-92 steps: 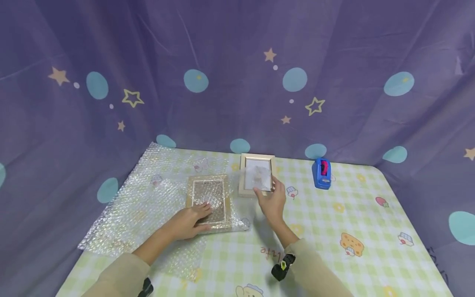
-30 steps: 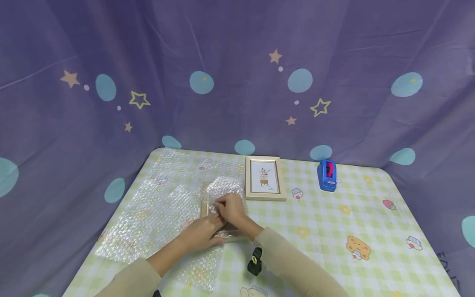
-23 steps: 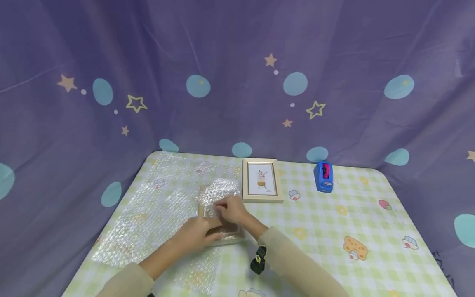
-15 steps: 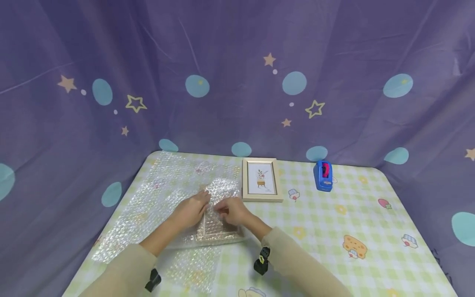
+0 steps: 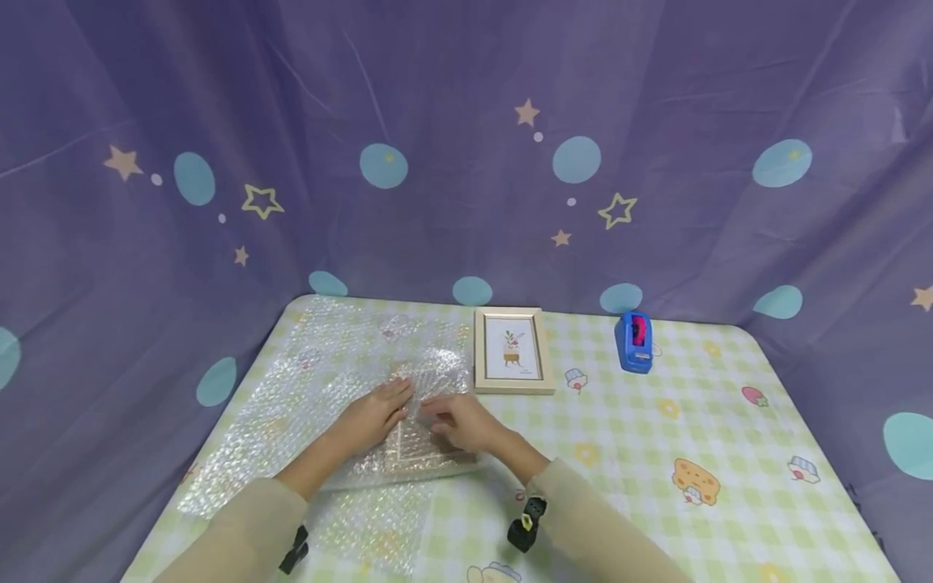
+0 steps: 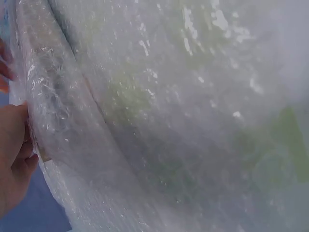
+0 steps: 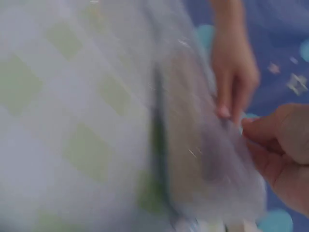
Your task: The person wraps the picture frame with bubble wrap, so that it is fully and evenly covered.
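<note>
Under clear bubble wrap [image 5: 299,413] lies a light wooden picture frame [image 5: 430,463], its face blurred by the layers over it. My left hand [image 5: 370,418] rests on the wrap along the frame's left side, fingers nearly straight. Facing it, my right hand [image 5: 466,423] pinches the folded-over flap above the frame between thumb and forefinger. The right wrist view is blurred, but that hand [image 7: 282,152] shows at the wrapped edge. In the left wrist view, the left hand [image 6: 13,154] touches the wrapped frame's edge.
A second light wooden frame [image 5: 514,387] with a plant picture lies just behind the right hand. A blue tape dispenser [image 5: 632,350] with a pink core stands farther right. The checked tablecloth [image 5: 619,429] meets a purple curtain [image 5: 466,219] behind.
The right hand has brought the wrap's right flap leftward over the near frame, uncovering the second frame. The left hand has shifted from the near frame's lower part to its upper left side.
</note>
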Demonstrator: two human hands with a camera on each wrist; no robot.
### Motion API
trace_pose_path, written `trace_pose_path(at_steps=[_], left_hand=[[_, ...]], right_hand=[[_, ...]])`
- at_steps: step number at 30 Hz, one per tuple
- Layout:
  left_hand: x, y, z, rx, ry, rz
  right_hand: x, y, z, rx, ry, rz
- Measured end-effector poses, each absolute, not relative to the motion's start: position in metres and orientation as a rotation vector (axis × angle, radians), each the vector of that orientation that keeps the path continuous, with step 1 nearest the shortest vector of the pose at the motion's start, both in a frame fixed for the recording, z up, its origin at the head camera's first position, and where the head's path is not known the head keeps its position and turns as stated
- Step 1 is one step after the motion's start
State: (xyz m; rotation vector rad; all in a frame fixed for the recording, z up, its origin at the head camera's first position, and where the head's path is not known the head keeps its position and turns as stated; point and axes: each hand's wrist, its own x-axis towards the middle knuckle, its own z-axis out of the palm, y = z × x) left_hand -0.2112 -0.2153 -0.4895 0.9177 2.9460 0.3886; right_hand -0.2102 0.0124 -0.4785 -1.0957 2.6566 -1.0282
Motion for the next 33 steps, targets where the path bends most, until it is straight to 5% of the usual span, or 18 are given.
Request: trace_pose_path(at_steps=[10, 33], left_hand=[[-0.211, -0.211, -0.489, 0.795, 2.997, 0.419], [-0.212, -0.202, -0.491, 0.693, 3.080, 0.437]], right_hand=[[-0.214, 0.079, -0.494, -1.163, 2.690, -1.072], [-0.193, 0.056, -0.494, -1.081, 2.785, -0.745]])
